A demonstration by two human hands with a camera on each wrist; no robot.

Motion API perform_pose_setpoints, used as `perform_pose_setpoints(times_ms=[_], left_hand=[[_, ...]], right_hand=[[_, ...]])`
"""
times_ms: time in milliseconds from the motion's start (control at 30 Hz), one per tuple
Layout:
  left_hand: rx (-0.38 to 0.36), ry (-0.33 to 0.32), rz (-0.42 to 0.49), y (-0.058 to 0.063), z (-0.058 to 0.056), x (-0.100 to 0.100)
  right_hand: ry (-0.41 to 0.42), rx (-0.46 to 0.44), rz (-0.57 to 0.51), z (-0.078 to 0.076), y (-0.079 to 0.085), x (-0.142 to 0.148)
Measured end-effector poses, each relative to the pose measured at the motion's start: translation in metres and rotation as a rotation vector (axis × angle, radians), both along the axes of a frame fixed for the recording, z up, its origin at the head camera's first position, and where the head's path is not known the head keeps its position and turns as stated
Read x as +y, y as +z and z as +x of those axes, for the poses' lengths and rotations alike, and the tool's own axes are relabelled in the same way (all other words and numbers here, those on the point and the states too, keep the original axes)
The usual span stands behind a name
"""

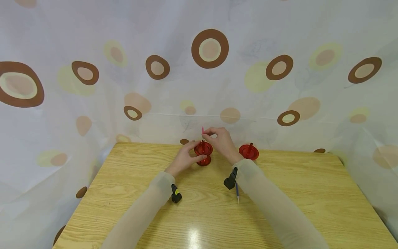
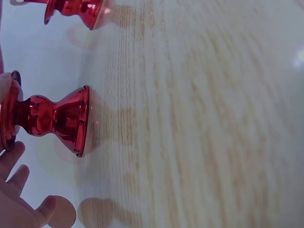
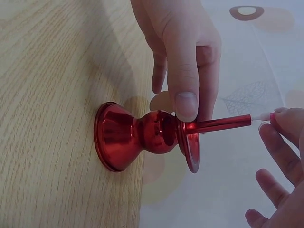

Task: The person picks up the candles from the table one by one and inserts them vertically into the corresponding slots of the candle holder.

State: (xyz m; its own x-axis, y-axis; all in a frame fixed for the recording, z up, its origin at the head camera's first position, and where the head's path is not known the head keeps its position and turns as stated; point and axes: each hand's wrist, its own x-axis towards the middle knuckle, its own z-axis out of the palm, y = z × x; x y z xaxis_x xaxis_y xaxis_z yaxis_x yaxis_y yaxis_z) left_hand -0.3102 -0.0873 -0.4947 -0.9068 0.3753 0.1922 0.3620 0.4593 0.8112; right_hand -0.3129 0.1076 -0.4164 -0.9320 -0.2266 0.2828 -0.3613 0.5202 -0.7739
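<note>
A shiny red metal candle holder (image 1: 203,149) stands upright on the table, with a wide dish and a thin tube (image 3: 223,124) rising from it. My left hand (image 1: 183,158) holds the dish by its rim, the thumb (image 3: 185,102) lying on the dish in the right wrist view. Above the tube, my right hand (image 1: 222,142) pinches a thin pink stick (image 1: 202,130) between thumb and fingertips. The stick's narrow white end (image 3: 258,117) is at the tube's mouth; whether it reaches inside I cannot tell. The right hand's other fingers are spread.
A second red candle holder (image 1: 248,151) stands to the right, behind my right forearm. Partly beneath that forearm lies a thin blue stick with a pale pointed tip (image 1: 237,195). A patterned cloth (image 1: 174,93) hangs behind the wooden table (image 1: 199,207).
</note>
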Motion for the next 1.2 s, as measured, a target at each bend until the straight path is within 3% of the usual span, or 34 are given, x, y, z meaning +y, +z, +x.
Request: perform_pose_setpoints(times_ms=[733, 1200], left_hand=[[0.015, -0.008, 0.003, -0.0028, -0.0016, 0.0002], [0.037, 0.002, 0.002, -0.0048, -0.0026, 0.0004]], right_hand=[[-0.014, 0.040, -0.014, 0.0004, -0.0044, -0.0008], [-0.042, 0.108, 0.054, 0.0045, -0.0046, -0.0043]])
